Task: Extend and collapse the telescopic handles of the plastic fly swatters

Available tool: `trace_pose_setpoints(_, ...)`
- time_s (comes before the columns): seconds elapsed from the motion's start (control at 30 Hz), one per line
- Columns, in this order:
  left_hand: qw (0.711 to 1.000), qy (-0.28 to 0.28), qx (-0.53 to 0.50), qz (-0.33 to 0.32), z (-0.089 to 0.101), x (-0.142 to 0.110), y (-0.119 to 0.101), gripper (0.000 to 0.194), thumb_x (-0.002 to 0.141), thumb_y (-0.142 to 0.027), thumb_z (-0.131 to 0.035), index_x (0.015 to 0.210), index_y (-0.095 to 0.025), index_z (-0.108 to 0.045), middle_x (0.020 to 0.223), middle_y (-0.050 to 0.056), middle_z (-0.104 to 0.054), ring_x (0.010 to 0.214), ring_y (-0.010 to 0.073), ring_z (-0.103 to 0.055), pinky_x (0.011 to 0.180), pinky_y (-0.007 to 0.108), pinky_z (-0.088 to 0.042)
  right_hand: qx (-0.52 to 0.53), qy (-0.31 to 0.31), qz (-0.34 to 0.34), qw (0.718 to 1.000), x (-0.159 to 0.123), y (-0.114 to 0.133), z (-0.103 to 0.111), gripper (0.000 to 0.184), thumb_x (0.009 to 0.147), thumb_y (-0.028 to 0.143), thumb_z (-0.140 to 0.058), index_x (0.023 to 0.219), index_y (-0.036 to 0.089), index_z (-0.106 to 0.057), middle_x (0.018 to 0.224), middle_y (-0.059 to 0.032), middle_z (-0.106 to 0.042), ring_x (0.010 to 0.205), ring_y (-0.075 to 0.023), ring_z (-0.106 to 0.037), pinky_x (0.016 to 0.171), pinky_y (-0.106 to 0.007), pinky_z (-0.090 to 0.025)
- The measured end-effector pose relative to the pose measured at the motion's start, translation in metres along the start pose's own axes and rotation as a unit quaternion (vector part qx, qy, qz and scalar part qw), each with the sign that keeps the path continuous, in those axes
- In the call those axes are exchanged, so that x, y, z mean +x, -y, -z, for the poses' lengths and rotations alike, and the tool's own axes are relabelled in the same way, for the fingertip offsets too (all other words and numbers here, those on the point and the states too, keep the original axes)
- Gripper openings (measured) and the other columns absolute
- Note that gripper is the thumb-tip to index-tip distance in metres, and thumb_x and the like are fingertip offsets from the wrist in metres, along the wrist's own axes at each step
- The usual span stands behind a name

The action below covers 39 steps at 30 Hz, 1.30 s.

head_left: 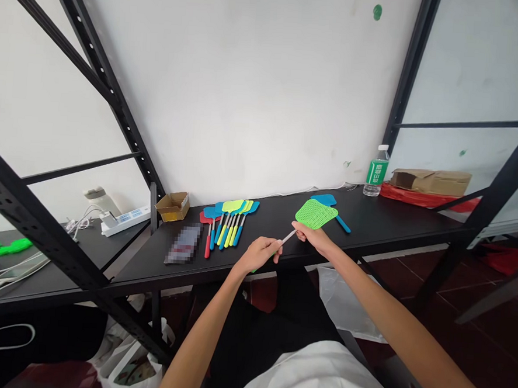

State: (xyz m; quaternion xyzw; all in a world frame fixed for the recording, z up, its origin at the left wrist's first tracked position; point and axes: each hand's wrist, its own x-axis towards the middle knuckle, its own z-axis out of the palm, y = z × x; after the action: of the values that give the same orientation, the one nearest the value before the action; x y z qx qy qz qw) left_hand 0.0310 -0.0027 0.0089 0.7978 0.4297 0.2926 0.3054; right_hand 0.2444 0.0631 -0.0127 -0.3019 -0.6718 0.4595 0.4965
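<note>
A green fly swatter (315,214) is held over the black table (384,222). My left hand (259,254) is closed around its handle end. My right hand (315,237) pinches the thin silver rod just below the green mesh head. A blue fly swatter (329,202) lies on the table behind it. To the left, a row of several fly swatters (228,221) in blue, yellow-green and red lies side by side on the table.
A small open cardboard box (173,206) and a flat packet (184,244) sit at the table's left. A water bottle (377,172), a cardboard box (430,181) and red material are at the right. Black rack posts (104,73) frame the table. A power strip (123,219) lies on the left shelf.
</note>
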Motion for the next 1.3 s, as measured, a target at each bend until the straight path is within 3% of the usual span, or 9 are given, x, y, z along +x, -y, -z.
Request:
trace_pose_setpoints(0.13, 0.999, -0.025, 0.008, 0.020, -0.003, -0.001, 0.001, 0.046, 0.092, -0.061, -0.051, 0.087, -0.019, -0.067, 0.066, 0.000, -0.067, 0.059, 0.0132, -0.055, 0.061, 0.024, -0.041, 0.014, -0.033, -0.012, 0.999, 0.001, -0.002, 0.001, 0.049, 0.086, 0.059, -0.063, 0.061, 0.024, -0.041, 0.058, 0.0033, -0.039, 0.053, -0.0138, -0.037, 0.058, -0.032, -0.034)
trace_pose_setpoints(0.23, 0.997, -0.071, 0.009, 0.023, -0.007, 0.000, 0.003, 0.040, 0.085, -0.059, -0.062, 0.095, -0.021, -0.066, 0.066, -0.002, -0.066, 0.062, 0.0142, -0.059, 0.061, 0.024, -0.042, -0.024, -0.016, -0.010, 1.000, -0.001, -0.003, 0.002, 0.051, 0.087, 0.062, -0.061, 0.060, 0.024, -0.042, 0.058, 0.0027, -0.041, 0.054, -0.0146, -0.039, 0.059, -0.032, -0.036)
trace_pose_setpoints(0.33, 0.995, -0.094, 0.018, 0.009, -0.010, 0.001, 0.005, 0.038, 0.087, -0.057, -0.060, 0.086, -0.020, -0.066, 0.068, 0.000, -0.066, 0.063, 0.0145, -0.059, 0.063, 0.025, -0.044, -0.071, 0.025, 0.001, 0.997, -0.003, -0.002, 0.001, 0.051, 0.089, 0.062, -0.058, 0.058, 0.023, -0.043, 0.057, 0.0022, -0.043, 0.056, -0.0152, -0.041, 0.063, -0.032, -0.038)
trace_pose_setpoints(0.47, 0.995, -0.091, 0.034, 0.006, -0.009, 0.000, 0.003, 0.038, 0.089, -0.055, -0.057, 0.086, -0.019, -0.069, 0.069, 0.000, -0.067, 0.064, 0.0151, -0.059, 0.063, 0.025, -0.044, -0.064, 0.024, 0.002, 0.998, -0.004, 0.000, 0.000, 0.049, 0.090, 0.058, -0.058, 0.059, 0.023, -0.045, 0.058, 0.0021, -0.044, 0.057, -0.0156, -0.042, 0.064, -0.033, -0.038)
trace_pose_setpoints(0.67, 0.997, -0.057, 0.051, 0.019, -0.005, 0.000, 0.000, 0.049, 0.094, -0.058, -0.044, 0.081, -0.019, -0.072, 0.074, 0.002, -0.071, 0.066, 0.0158, -0.058, 0.065, 0.025, -0.044, -0.040, 0.026, -0.005, 0.999, -0.002, 0.003, 0.001, 0.048, 0.088, 0.057, -0.061, 0.058, 0.023, -0.047, 0.058, 0.0019, -0.044, 0.058, -0.0156, -0.042, 0.065, -0.033, -0.037)
trace_pose_setpoints(0.87, 1.000, -0.011, -0.017, 0.008, -0.001, 0.001, 0.002, 0.061, 0.098, -0.060, -0.033, 0.075, -0.018, -0.070, 0.070, 0.003, -0.069, 0.067, 0.0157, -0.057, 0.072, 0.027, -0.045, -0.023, 0.027, -0.009, 0.999, -0.002, 0.003, 0.002, 0.049, 0.088, 0.060, -0.060, 0.059, 0.023, -0.047, 0.059, 0.0017, -0.045, 0.058, -0.0150, -0.041, 0.064, -0.032, -0.038)
trace_pose_setpoints(0.97, 1.000, -0.007, -0.028, 0.004, -0.001, 0.000, 0.001, 0.059, 0.097, -0.063, -0.036, 0.080, -0.017, -0.071, 0.070, 0.003, -0.068, 0.064, 0.0149, -0.056, 0.068, 0.027, -0.044, -0.022, 0.025, -0.007, 0.999, -0.003, 0.004, 0.002, 0.049, 0.089, 0.058, -0.060, 0.059, 0.023, -0.047, 0.059, 0.0021, -0.045, 0.058, -0.0146, -0.042, 0.065, -0.032, -0.038)
trace_pose_setpoints(1.13, 0.999, -0.037, -0.023, 0.024, -0.005, -0.002, 0.002, 0.050, 0.084, -0.066, -0.060, 0.096, -0.019, -0.068, 0.061, 0.000, -0.064, 0.059, 0.0151, -0.057, 0.061, 0.026, -0.041, -0.033, 0.031, -0.011, 0.999, -0.004, 0.006, 0.001, 0.046, 0.089, 0.057, -0.061, 0.061, 0.022, -0.049, 0.060, 0.0020, -0.047, 0.059, -0.0148, -0.044, 0.064, -0.032, -0.038)
trace_pose_setpoints(1.3, 0.998, -0.056, -0.010, 0.011, -0.006, 0.001, 0.004, 0.047, 0.090, -0.061, -0.053, 0.079, -0.018, -0.066, 0.066, 0.002, -0.067, 0.057, 0.0130, -0.052, 0.060, 0.025, -0.038, -0.034, 0.035, -0.006, 0.999, -0.004, 0.008, 0.000, 0.050, 0.088, 0.060, -0.061, 0.057, 0.022, -0.047, 0.057, 0.0021, -0.046, 0.058, -0.0148, -0.043, 0.063, -0.032, -0.038)
